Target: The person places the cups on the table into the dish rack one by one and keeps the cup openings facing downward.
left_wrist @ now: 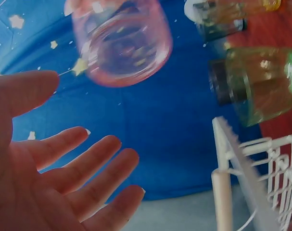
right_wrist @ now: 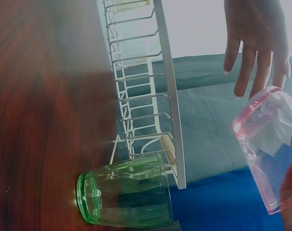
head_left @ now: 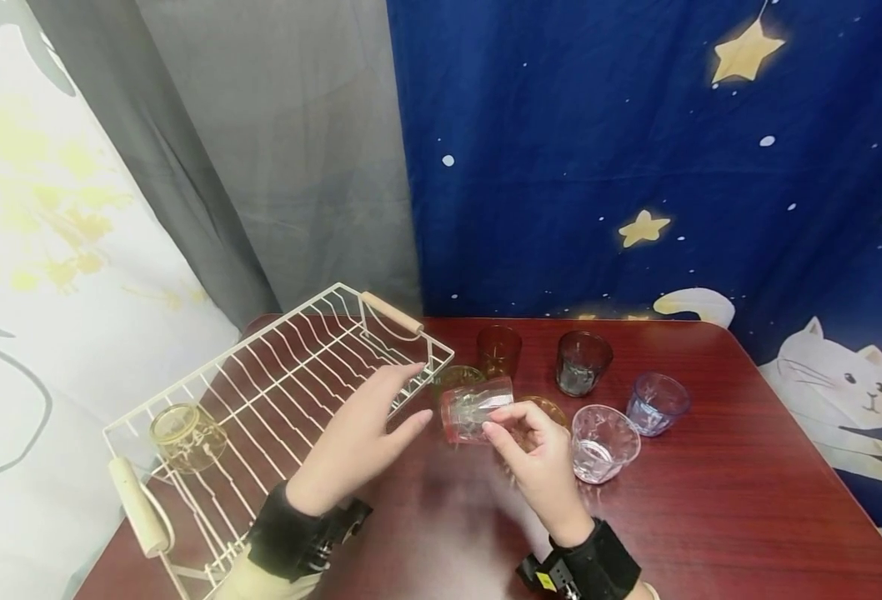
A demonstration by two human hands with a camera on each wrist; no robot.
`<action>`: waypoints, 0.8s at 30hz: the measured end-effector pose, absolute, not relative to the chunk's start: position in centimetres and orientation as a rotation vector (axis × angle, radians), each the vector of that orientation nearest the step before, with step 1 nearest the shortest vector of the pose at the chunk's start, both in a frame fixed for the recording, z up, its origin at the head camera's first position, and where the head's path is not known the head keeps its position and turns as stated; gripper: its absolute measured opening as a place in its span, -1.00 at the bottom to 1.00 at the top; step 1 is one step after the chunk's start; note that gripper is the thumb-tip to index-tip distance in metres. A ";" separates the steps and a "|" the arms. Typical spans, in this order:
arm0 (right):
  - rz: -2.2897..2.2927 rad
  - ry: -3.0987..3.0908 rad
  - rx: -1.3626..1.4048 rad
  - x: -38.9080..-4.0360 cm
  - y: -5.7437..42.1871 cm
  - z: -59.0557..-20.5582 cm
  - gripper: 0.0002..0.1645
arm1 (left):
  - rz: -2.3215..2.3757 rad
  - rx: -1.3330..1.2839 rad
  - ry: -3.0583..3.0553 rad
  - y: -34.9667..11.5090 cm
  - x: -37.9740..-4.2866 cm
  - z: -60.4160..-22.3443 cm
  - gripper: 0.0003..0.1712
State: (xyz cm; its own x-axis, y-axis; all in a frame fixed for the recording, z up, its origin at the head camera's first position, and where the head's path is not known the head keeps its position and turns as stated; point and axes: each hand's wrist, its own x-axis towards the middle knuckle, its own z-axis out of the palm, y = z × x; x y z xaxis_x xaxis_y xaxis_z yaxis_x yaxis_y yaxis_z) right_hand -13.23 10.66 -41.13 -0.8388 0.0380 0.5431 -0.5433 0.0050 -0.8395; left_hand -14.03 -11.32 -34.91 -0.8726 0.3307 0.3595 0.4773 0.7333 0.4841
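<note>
A clear pinkish glass (head_left: 474, 407) is held tilted on its side above the table, its base toward the left. My right hand (head_left: 542, 471) pinches it near the rim with thumb and fingers. Just left of it, my left hand (head_left: 358, 442) is spread with thumb and fingers apart, touching nothing; the left wrist view shows the bare palm below the pink glass (left_wrist: 121, 48). Behind the held glass stands a green glass (right_wrist: 126, 192), partly hidden in the head view. An amber glass (head_left: 549, 408) is mostly covered by the right hand.
A cream wire dish rack (head_left: 261, 392) with wooden handles stands on the left, bearing an upside-down yellowish glass (head_left: 186, 437). Further glasses stand on the right and back: brown (head_left: 498, 350), dark grey (head_left: 583, 362), clear (head_left: 604, 442) and blue (head_left: 657, 404). Curtains (head_left: 561, 167) hang behind the table.
</note>
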 end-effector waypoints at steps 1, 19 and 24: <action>1.919 -1.854 0.506 -13.2 10.6 -41.2 -0.86 | -0.877 -0.647 -2.686 -11.2 -14.1 -35.2 -0.35; 2.177 -1.688 0.483 -12.6 9.7 -41.9 -0.74 | -1.394 -0.719 -2.673 -8.1 -15.2 -38.3 -0.27; 2.192 -1.659 0.506 -12.5 9.6 -42.0 -0.70 | -1.557 -0.741 -2.630 -7.8 -15.3 -38.9 -0.32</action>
